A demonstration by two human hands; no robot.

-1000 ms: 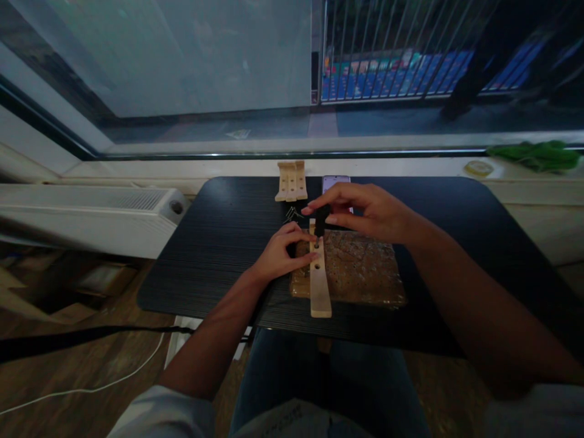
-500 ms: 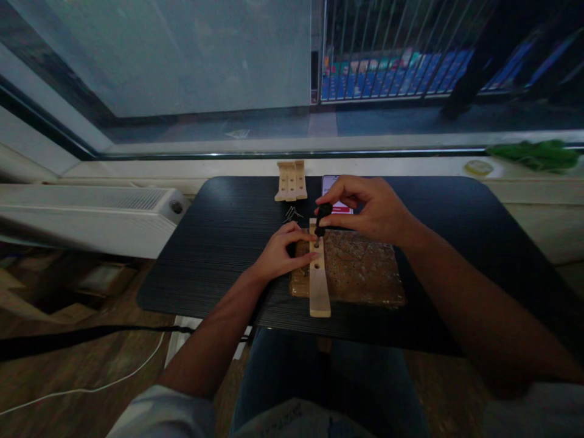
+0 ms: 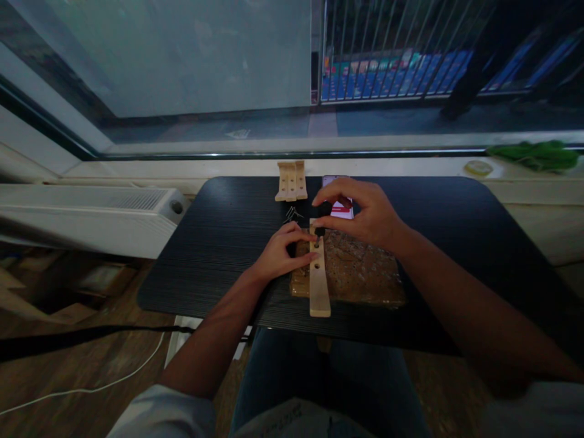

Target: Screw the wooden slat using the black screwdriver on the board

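Observation:
A pale wooden strip [image 3: 320,286] with holes lies lengthwise over a brown board [image 3: 360,274] on the black table [image 3: 219,243]. My left hand [image 3: 280,255] presses the strip's far end, thumb and forefinger closed around it. My right hand [image 3: 362,210] pinches the black handle of a small screwdriver [image 3: 321,220], which stands upright with its tip at a hole near the strip's far end.
A stack of similar wooden pieces [image 3: 292,180] lies at the table's far edge, with a few small screws [image 3: 292,213] in front of it. A phone [image 3: 338,201] with a lit screen lies behind my right hand. A white radiator [image 3: 91,213] stands at the left.
My right hand has turned on the screwdriver handle, its fingers shifting round it and sinking slightly. The left hand and the strip have stayed put.

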